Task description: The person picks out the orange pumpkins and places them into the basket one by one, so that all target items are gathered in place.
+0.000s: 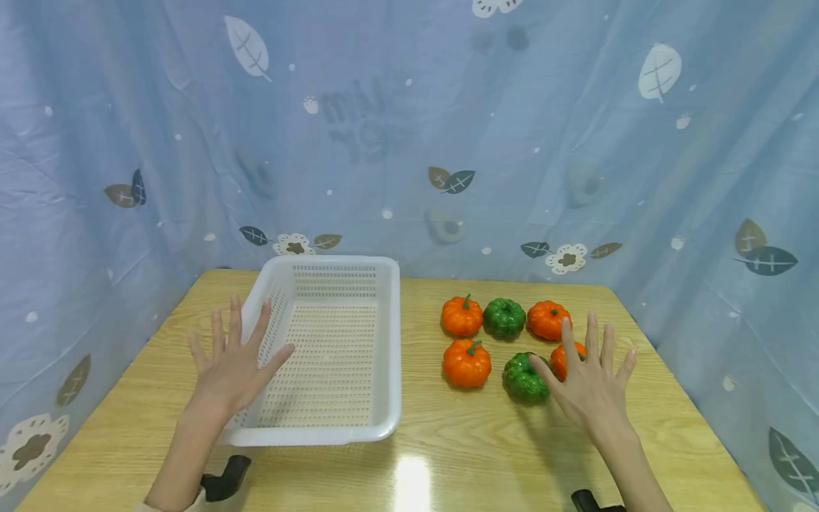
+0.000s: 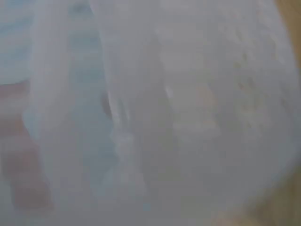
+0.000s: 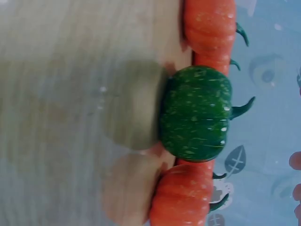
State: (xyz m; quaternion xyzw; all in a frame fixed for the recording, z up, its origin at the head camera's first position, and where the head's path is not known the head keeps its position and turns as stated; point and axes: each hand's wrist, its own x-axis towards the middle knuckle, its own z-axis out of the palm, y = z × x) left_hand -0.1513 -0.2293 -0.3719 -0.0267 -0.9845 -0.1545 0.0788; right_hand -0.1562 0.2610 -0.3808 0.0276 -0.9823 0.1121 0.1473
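Note:
My left hand (image 1: 230, 370), fingers spread, overlaps the left rim of a white plastic basket (image 1: 395, 341) in the head view. The basket's slotted wall (image 2: 141, 141) fills the left wrist view, blurred. My right hand (image 1: 591, 391) has its fingers spread and holds nothing. It is nearest to a green pumpkin (image 1: 525, 378) and an orange pumpkin (image 1: 559, 361), which it partly covers in the head view. Another green pumpkin (image 1: 504, 318) stands behind, between two orange pumpkins (image 1: 462, 316) (image 1: 548, 320). One more orange pumpkin (image 1: 467, 363) sits at the front left of the group.
The wooden table (image 1: 435, 416) bears the basket at left and the pumpkins at right. A blue patterned curtain (image 1: 397, 142) hangs behind the table and along both sides. Black straps (image 1: 225, 478) show by the wrists.

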